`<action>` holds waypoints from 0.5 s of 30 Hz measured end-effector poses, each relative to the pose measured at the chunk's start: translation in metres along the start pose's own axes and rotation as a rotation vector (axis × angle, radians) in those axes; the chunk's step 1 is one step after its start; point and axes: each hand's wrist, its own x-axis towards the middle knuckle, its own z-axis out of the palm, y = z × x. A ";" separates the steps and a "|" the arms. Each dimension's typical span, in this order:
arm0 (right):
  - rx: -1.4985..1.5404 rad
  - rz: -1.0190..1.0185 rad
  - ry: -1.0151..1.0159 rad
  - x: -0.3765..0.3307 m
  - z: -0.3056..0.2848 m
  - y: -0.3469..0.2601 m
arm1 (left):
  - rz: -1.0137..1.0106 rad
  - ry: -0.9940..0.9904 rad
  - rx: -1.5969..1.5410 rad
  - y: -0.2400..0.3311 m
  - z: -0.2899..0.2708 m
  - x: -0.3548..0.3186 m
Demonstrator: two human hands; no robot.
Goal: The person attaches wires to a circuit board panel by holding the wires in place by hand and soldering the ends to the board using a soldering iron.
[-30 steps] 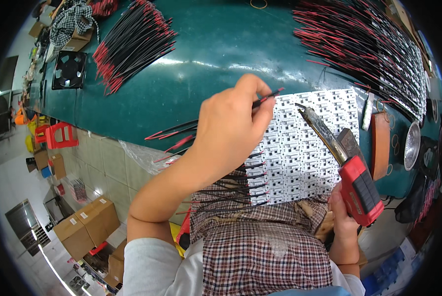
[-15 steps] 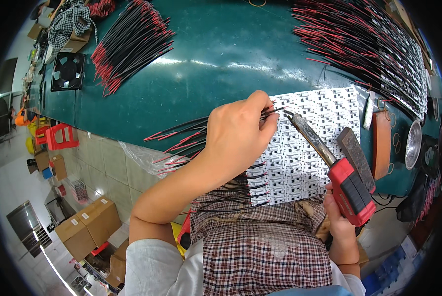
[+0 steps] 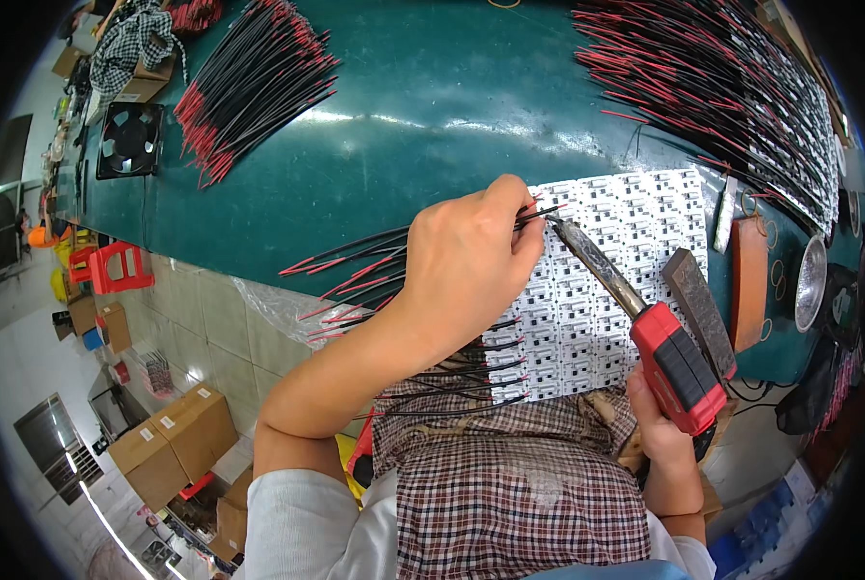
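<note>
A white circuit board panel (image 3: 606, 309) with rows of small parts lies at the table's near edge, partly over my lap. Along its left side several black wires with red tips (image 3: 452, 387) stick out. My left hand (image 3: 466, 251) pinches a black wire (image 3: 541, 214) at the panel's upper left corner, its red end pointing right over the board. In my right hand (image 3: 660, 425) is a red and black soldering iron (image 3: 679, 367), held by the handle. The iron's dark tip is close beside the wire end; whether they touch I cannot tell.
A bundle of black and red wires (image 3: 259, 87) lies far left, near a small black fan (image 3: 130, 140). More wired panels (image 3: 790, 126) are piled far right. A dark metal bar (image 3: 698, 309), a brown block (image 3: 749, 280) and a metal bowl (image 3: 810, 283) stand right of the panel.
The soldering iron has shifted slightly left and up, its tip coming closer to the wire end. My left hand stays almost where it was, still pinching the wire.
</note>
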 end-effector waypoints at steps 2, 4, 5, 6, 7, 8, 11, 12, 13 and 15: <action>-0.003 0.012 -0.011 0.000 -0.002 -0.002 | 0.005 0.004 0.004 0.001 0.000 0.000; -0.006 0.025 -0.024 -0.004 -0.004 -0.002 | 0.008 0.006 0.007 0.003 0.001 -0.002; -0.004 0.049 -0.022 -0.007 -0.006 -0.001 | 0.004 0.006 0.015 0.004 0.000 -0.002; -0.002 0.073 -0.020 -0.010 -0.008 0.001 | 0.000 0.005 0.024 0.004 0.000 -0.002; -0.003 0.073 -0.021 -0.012 -0.009 0.001 | 0.000 0.006 0.023 0.004 0.001 -0.002; -0.001 0.076 0.012 -0.015 -0.009 0.003 | 0.034 0.031 0.007 0.003 0.003 -0.002; 0.042 0.084 0.064 -0.010 -0.004 -0.004 | 0.069 0.059 -0.009 0.001 0.005 -0.002; 0.083 0.090 0.085 -0.008 -0.003 -0.007 | 0.070 0.061 -0.009 0.000 0.005 -0.002; 0.082 0.091 0.085 -0.009 -0.003 -0.006 | 0.070 0.061 -0.010 0.000 0.005 -0.002; 0.051 0.100 0.069 -0.011 -0.004 -0.004 | 0.017 0.037 0.008 0.001 0.002 -0.001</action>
